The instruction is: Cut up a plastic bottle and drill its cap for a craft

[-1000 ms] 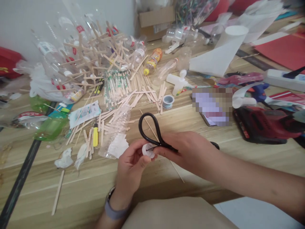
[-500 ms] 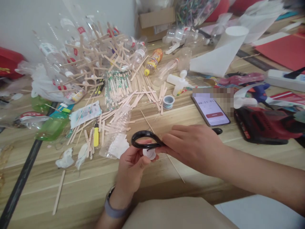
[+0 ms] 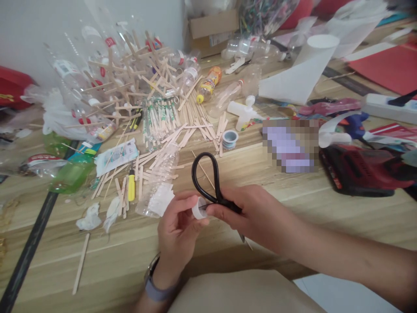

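Observation:
My left hand [image 3: 178,230] pinches a small white bottle cap [image 3: 197,210] between thumb and fingers, its open side turned to the right. In my right hand [image 3: 260,217] is a pair of scissors with black handles [image 3: 216,198], one handle loop standing up above the fingers. A thin dark metal part of the scissors reaches into the cap. Another metal tip pokes out below my right hand. How the scissors' blades lie inside the grip is hidden. A thin wooden skewer [image 3: 205,171] lies on the table behind the scissors, partly covered.
A clear plastic bottle [image 3: 166,161] and a yellow-handled screwdriver [image 3: 131,187] lie left of my hands. Farther back are wooden sticks [image 3: 195,137], a wire spool [image 3: 230,139] and piled bottles [image 3: 94,78]. To the right sits a red and black power tool [image 3: 361,171].
The scissors have turned in my right hand, so the handle loop now stands upright. My right hand has rotated and dropped slightly. The cap has tilted to face right.

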Available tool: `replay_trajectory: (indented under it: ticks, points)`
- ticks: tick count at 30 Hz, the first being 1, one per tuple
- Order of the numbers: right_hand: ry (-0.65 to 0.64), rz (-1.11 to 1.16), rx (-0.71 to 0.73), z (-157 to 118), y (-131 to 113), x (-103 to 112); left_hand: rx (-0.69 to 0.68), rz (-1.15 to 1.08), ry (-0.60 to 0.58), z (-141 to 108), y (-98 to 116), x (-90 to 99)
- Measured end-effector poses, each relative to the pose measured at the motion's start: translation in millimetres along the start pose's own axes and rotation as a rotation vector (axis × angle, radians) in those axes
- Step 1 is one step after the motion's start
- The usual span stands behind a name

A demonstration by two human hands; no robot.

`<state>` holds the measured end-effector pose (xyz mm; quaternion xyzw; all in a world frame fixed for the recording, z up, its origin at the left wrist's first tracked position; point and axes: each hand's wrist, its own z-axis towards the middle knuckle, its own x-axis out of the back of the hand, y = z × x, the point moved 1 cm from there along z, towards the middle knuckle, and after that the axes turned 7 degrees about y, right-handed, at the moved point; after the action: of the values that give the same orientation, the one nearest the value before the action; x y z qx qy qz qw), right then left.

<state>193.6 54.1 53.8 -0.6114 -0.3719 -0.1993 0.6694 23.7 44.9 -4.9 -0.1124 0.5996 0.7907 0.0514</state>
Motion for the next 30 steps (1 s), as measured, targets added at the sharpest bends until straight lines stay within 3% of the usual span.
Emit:
replay_trajectory:
  ticks: [3,6,9,14,21,26,30]
  points:
    - [0.045,-0.078,0.063,1.3,1.8,3.3,0.058,-0.042,0.002,-0.7,-0.4,-2.1]
    - [0.189,-0.322,0.307,2.3,4.6,9.0,0.224,-0.129,-0.045,-0.2,-0.4,-5.0]
    - [0.296,-0.490,0.536,2.3,6.0,15.1,0.301,-0.212,-0.073,2.4,2.1,-8.3]
    - [0.333,-0.609,0.667,0.8,3.7,20.0,0.349,-0.322,-0.101,6.5,4.1,-12.0]
    - [0.264,-0.460,0.523,-0.7,5.5,8.3,0.380,-0.229,-0.110,3.4,2.4,-3.6]
    - [0.126,-0.208,0.250,-4.6,8.5,0.6,0.337,-0.115,-0.101,-0.8,-0.9,0.2]
    - [0.039,-0.030,0.065,-6.7,5.2,-1.9,0.201,-0.058,-0.056,-0.5,0.8,-3.0]
